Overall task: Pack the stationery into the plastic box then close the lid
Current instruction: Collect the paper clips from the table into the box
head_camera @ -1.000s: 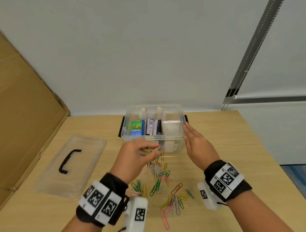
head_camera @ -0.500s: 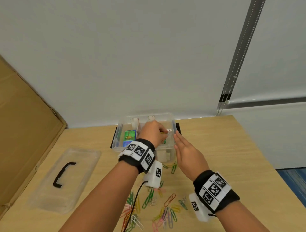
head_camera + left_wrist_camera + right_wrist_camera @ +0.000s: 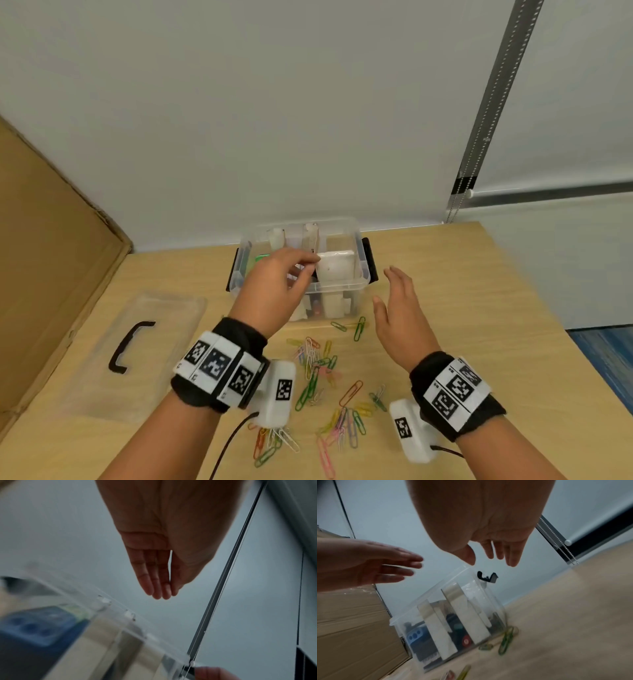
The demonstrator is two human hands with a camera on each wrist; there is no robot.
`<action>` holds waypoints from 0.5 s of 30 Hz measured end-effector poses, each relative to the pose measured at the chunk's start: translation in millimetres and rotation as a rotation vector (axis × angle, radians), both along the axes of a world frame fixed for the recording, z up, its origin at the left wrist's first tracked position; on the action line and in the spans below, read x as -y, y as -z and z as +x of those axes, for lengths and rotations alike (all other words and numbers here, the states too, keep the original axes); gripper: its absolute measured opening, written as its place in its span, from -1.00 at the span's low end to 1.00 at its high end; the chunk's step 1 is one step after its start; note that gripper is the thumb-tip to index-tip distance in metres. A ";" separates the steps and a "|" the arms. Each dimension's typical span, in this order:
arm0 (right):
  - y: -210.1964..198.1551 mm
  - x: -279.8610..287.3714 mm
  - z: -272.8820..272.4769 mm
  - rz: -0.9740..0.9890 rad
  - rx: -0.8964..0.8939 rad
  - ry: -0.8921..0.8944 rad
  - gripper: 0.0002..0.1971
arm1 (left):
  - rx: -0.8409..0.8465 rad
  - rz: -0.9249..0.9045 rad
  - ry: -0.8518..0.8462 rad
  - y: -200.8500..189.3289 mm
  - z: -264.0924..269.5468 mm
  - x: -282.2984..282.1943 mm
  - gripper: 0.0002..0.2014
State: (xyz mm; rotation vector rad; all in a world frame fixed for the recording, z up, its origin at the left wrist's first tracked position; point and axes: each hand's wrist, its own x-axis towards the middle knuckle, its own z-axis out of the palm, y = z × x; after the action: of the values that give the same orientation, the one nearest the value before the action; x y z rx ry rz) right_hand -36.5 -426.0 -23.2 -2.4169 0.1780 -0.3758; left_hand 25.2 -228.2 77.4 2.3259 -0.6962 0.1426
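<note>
Left hand [image 3: 279, 284] over the clear plastic box [image 3: 356, 284], fingers loosely spread and holding nothing, right hand [image 3: 399, 318] flat-fingered beside its right wall, coloured paper clips [image 3: 329, 377] on the table nearer the person

Clear plastic box [image 3: 356, 284] open, upright, dividers inside, part-filled; lid [image 3: 137, 349] flat to its left; colored paper clips [image 3: 329, 387] scattered in front.

Head view looks forward and down from above at the plastic box [image 3: 301, 270], taking in table [image 3: 462, 308] and wall beyond. Left wrist view sits close above the box rim, facing along the left hand [image 3: 164, 555]. Right wrist view looks low from the box's right-front, along the right hand [image 3: 488, 527]. All three share the box.
</note>
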 end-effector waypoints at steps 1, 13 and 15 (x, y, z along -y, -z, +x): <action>6.0 -1.6 -5.6 0.012 -0.016 0.049 -0.53 | 0.021 0.001 0.008 6.5 -10.3 -14.5 -0.79; 44.2 -54.5 -6.4 -0.276 -0.550 -0.323 -0.42 | -0.375 0.611 -0.013 120.3 -69.1 -96.3 -0.18; 45.6 -63.7 -21.4 -0.303 -0.524 -0.415 -0.44 | -0.387 0.567 0.030 127.4 -75.0 -95.4 -0.17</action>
State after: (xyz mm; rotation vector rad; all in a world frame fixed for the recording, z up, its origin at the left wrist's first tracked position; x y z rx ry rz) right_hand -57.9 -362.3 -68.8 -2.7168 -0.1670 0.4532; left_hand -49.8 -132.8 -50.0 2.7535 -0.6251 -0.5755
